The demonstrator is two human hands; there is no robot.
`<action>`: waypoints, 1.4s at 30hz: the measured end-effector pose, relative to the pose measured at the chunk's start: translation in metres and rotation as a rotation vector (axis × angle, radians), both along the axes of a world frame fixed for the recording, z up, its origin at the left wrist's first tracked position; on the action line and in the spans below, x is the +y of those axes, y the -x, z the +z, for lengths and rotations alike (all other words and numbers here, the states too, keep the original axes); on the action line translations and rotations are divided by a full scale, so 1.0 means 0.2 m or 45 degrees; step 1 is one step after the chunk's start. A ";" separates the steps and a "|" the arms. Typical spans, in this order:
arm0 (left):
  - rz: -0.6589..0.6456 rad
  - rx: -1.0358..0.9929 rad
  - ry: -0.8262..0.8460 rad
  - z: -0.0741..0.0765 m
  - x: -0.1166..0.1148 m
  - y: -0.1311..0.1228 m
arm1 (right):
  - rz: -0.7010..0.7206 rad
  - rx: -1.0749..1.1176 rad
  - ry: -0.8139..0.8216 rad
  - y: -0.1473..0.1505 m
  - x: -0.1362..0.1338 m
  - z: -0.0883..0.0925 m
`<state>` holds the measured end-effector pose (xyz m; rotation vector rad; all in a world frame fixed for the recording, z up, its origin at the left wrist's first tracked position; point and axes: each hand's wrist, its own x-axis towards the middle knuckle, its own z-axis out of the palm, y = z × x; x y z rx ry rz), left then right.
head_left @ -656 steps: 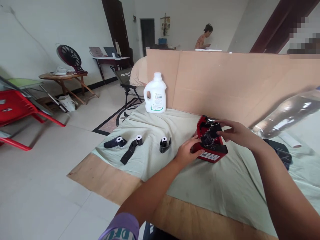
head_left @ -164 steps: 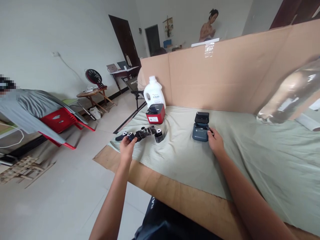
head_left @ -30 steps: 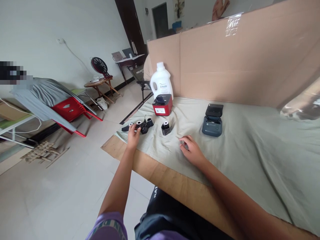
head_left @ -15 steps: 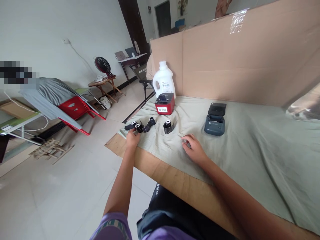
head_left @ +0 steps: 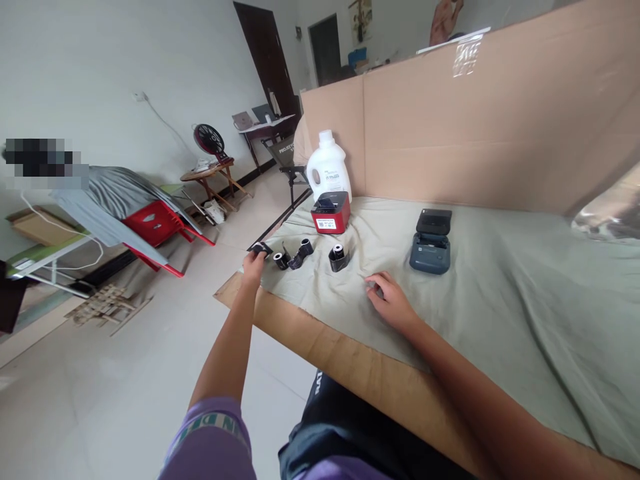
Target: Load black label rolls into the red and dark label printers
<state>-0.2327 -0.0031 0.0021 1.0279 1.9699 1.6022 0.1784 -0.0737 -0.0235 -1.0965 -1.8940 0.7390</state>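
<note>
My left hand (head_left: 253, 264) is closed on a black ribbon roll (head_left: 261, 249) at the left end of the cloth; its fingertips are partly hidden. Just right of it stand another black ribbon roll with a white core (head_left: 280, 261) and a partly unwound black ribbon (head_left: 300, 254). A further black roll (head_left: 339, 259) sits by itself, a loop of its ribbon loose around it. My right hand (head_left: 390, 300) rests low over the cloth, fingers loosely bent and apart, holding nothing. Beyond it, a dark blue label printer (head_left: 430, 255) has its lid raised.
A red and black box-shaped device (head_left: 331, 213) stands before a white jug (head_left: 329, 163). Behind them rises a cardboard panel (head_left: 460, 133). Green cloth (head_left: 500, 320) covers the table, whose brown front edge (head_left: 320, 333) shows. A person in grey (head_left: 113, 193) is at the left.
My left hand has moved slightly left, the black roll moving with it, away from the other rolls. My right hand has stayed nearly still. The view has shifted a little.
</note>
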 end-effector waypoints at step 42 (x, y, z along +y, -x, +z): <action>-1.181 -0.297 -0.010 0.20 -0.59 -1.16 | 0.278 -0.077 0.147 -0.05 -0.09 0.50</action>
